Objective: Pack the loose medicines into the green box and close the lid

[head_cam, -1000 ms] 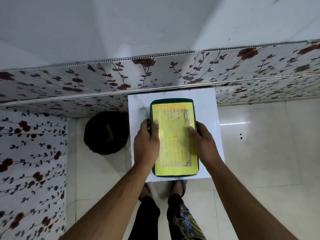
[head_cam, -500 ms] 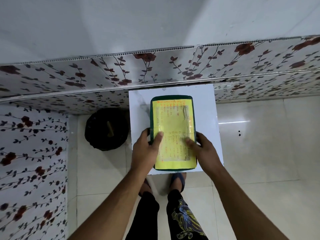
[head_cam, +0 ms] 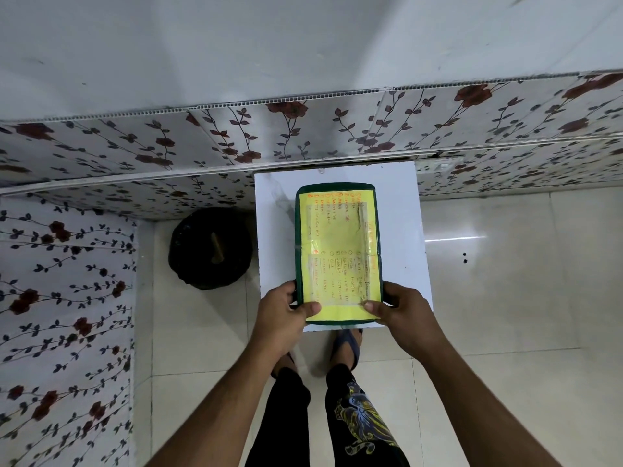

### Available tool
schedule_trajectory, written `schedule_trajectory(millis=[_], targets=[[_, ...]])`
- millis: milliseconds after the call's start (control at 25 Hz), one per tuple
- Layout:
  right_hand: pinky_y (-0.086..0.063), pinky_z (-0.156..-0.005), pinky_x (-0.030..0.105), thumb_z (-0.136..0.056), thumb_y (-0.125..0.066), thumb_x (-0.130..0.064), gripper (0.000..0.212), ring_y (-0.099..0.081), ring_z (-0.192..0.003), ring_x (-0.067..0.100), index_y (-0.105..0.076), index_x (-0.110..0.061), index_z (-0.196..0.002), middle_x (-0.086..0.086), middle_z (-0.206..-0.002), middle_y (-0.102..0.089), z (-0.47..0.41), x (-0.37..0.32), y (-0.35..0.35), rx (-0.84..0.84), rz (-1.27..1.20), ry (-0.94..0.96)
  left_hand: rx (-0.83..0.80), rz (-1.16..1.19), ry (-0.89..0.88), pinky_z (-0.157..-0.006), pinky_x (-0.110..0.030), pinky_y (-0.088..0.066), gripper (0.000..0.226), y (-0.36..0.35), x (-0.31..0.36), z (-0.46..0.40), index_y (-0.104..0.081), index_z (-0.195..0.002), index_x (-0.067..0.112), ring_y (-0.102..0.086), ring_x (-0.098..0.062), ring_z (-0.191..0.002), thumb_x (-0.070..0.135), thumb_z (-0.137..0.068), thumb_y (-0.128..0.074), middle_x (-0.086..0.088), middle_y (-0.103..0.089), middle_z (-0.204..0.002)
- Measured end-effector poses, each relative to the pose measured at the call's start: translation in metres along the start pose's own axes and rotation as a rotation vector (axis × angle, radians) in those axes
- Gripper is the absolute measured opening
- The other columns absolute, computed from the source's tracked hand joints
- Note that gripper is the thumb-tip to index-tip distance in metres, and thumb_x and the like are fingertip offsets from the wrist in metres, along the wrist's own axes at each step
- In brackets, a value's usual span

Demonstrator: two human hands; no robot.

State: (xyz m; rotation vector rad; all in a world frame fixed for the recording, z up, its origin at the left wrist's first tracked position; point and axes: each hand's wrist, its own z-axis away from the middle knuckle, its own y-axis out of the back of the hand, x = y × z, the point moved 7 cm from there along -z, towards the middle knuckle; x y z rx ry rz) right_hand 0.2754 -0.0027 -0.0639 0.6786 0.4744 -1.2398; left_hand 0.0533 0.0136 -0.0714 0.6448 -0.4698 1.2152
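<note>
The green box [head_cam: 338, 251] lies on a small white table [head_cam: 401, 214] with its lid down. A yellow handwritten sheet taped on the lid covers most of the top. My left hand [head_cam: 286, 308] grips the box's near left corner, thumb pressed on the lid. My right hand [head_cam: 401, 310] grips the near right corner the same way. No loose medicines are in view; the inside of the box is hidden.
A black round bin [head_cam: 210, 248] stands on the floor left of the table. Floral wall panels [head_cam: 236, 136] run behind the table and along the left. Pale floor tiles [head_cam: 505, 264] spread to the right. My legs and sandals are below the table's near edge.
Both hands have slid along the box's long sides toward me, from the middle down to the near corners. The box has stayed put with its lid down.
</note>
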Motion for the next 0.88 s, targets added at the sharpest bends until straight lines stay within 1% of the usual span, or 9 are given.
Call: schedule_trajectory(millis=[80,120,200,240,360,600,760,800,880], targets=[[-0.06,-0.07,0.026,-0.091,-0.068,-0.017,0.034,-0.068,-0.095,0.007,-0.063,-0.026,-0.123,-0.012,-0.111,-0.07,0.003,0.001,-0.001,0.02,-0.021,-0.003,0.015,0.016,-0.002,-0.089,-0.044,-0.057,0.041,-0.001,-0.002,0.002,-0.066,-0.098,0.041,-0.07,-0.016,-0.101,0.004,-0.082,-0.072,0.008,-0.074,-0.105],[-0.061,-0.071,0.028,-0.09,-0.069,-0.018,0.039,-0.068,-0.096,0.008,-0.06,-0.026,-0.128,-0.01,-0.113,-0.07,0.004,0.002,-0.002,0.027,-0.04,-0.006,0.016,0.02,-0.001,-0.088,-0.044,-0.058,0.045,-0.001,-0.003,0.004,-0.065,-0.108,0.042,-0.069,-0.016,-0.102,0.005,-0.082,-0.072,0.006,-0.073,-0.107],[-0.061,-0.078,0.032,-0.089,-0.07,-0.021,0.052,-0.068,-0.102,0.011,-0.053,-0.032,-0.136,-0.01,-0.117,-0.069,0.006,-0.001,-0.002,0.043,-0.048,0.018,0.008,0.04,-0.016,-0.087,-0.042,-0.059,0.061,-0.002,0.0,0.006,-0.055,-0.13,0.043,-0.067,-0.018,-0.106,0.009,-0.083,-0.073,0.001,-0.07,-0.112],[-0.06,-0.083,0.034,-0.089,-0.071,-0.022,0.056,-0.067,-0.105,0.011,-0.05,-0.035,-0.139,-0.011,-0.119,-0.068,0.005,-0.005,0.0,0.051,-0.032,0.042,0.001,0.053,-0.028,-0.087,-0.042,-0.059,0.066,-0.003,0.003,0.004,-0.05,-0.135,0.044,-0.066,-0.019,-0.109,0.01,-0.083,-0.073,0.0,-0.069,-0.115],[-0.058,-0.091,0.041,-0.089,-0.07,-0.023,0.06,-0.065,-0.111,0.016,-0.047,-0.036,-0.143,-0.008,-0.124,-0.067,-0.009,-0.014,0.008,0.07,-0.017,0.071,-0.016,0.101,-0.028,-0.084,-0.036,-0.06,0.067,-0.008,0.014,-0.005,-0.046,-0.14,0.04,-0.063,-0.023,-0.113,0.008,-0.086,-0.07,-0.004,-0.065,-0.123],[-0.055,-0.095,0.047,-0.09,-0.068,-0.023,0.06,-0.063,-0.112,0.021,-0.045,-0.038,-0.143,-0.006,-0.126,-0.065,-0.013,-0.017,0.013,0.049,0.04,0.066,-0.016,0.142,-0.039,-0.077,-0.028,-0.06,0.064,-0.013,0.017,-0.004,-0.048,-0.139,0.036,-0.063,-0.024,-0.112,0.007,-0.087,-0.069,-0.005,-0.066,-0.123],[-0.055,-0.095,0.046,-0.09,-0.068,-0.024,0.06,-0.062,-0.114,0.021,-0.044,-0.035,-0.144,-0.003,-0.129,-0.065,-0.012,-0.018,0.013,0.042,0.057,0.056,-0.011,0.132,-0.013,-0.083,-0.036,-0.06,0.065,-0.015,0.015,-0.004,-0.047,-0.139,0.039,-0.062,-0.027,-0.115,0.01,-0.086,-0.071,-0.008,-0.063,-0.128],[-0.055,-0.095,0.044,-0.089,-0.069,-0.026,0.061,-0.062,-0.116,0.022,-0.043,-0.033,-0.144,-0.002,-0.13,-0.064,-0.011,-0.017,0.013,0.024,0.054,0.053,-0.024,0.14,0.0,-0.085,-0.04,-0.059,0.067,-0.015,0.014,-0.003,-0.045,-0.141,0.037,-0.06,-0.028,-0.118,0.013,-0.085,-0.073,-0.009,-0.061,-0.131],[-0.05,-0.098,0.038,-0.089,-0.069,-0.033,0.066,-0.057,-0.124,0.025,-0.038,-0.03,-0.147,0.0,-0.136,-0.06,-0.002,-0.031,0.019,0.053,0.169,0.053,0.038,0.074,0.005,-0.092,-0.046,-0.055,0.074,-0.002,0.023,0.005,-0.04,-0.145,0.034,-0.055,-0.026,-0.125,0.027,-0.082,-0.077,-0.009,-0.055,-0.138]])
